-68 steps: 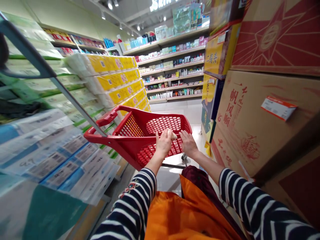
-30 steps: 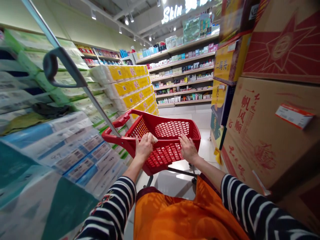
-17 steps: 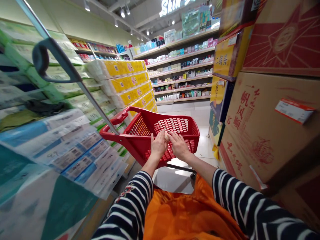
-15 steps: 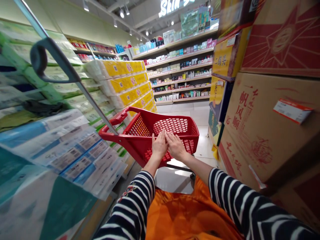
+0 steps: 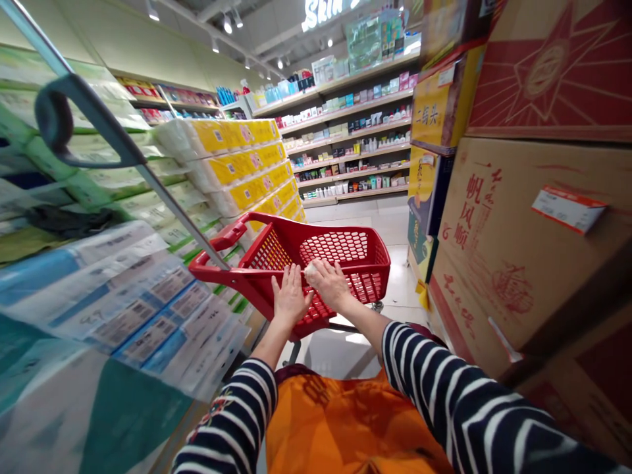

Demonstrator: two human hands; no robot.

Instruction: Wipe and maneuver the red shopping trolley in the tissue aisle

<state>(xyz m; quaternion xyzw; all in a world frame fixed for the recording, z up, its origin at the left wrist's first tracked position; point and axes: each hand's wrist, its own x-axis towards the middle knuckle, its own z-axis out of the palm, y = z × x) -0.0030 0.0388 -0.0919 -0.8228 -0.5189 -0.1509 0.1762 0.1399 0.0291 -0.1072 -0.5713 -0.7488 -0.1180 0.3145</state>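
A red mesh shopping basket (image 5: 376, 254) on wheels stands in the aisle in front of me. Its grey pull handle (image 5: 74, 125) rises on a metal rod at the upper left. My left hand (image 5: 289, 299) lies flat on the basket's near rim, fingers stretched out and holding nothing. My right hand (image 5: 330, 284) rests on the rim just right of it, fingers closed over a small white wad (image 5: 311, 269), perhaps a cloth or tissue. I wear striped sleeves and an orange apron.
Wrapped tissue packs (image 5: 123, 296) and yellow packs (image 5: 237, 164) are stacked along the left. Large cardboard boxes (image 5: 518, 250) wall the right side. Shelves of bottles (image 5: 355, 151) cross the aisle's far end, with pale floor (image 5: 385, 224) leading there.
The white wad passed from my left hand to my right when the hands met over the rim. My left hand now lies flat; my right has moved left.
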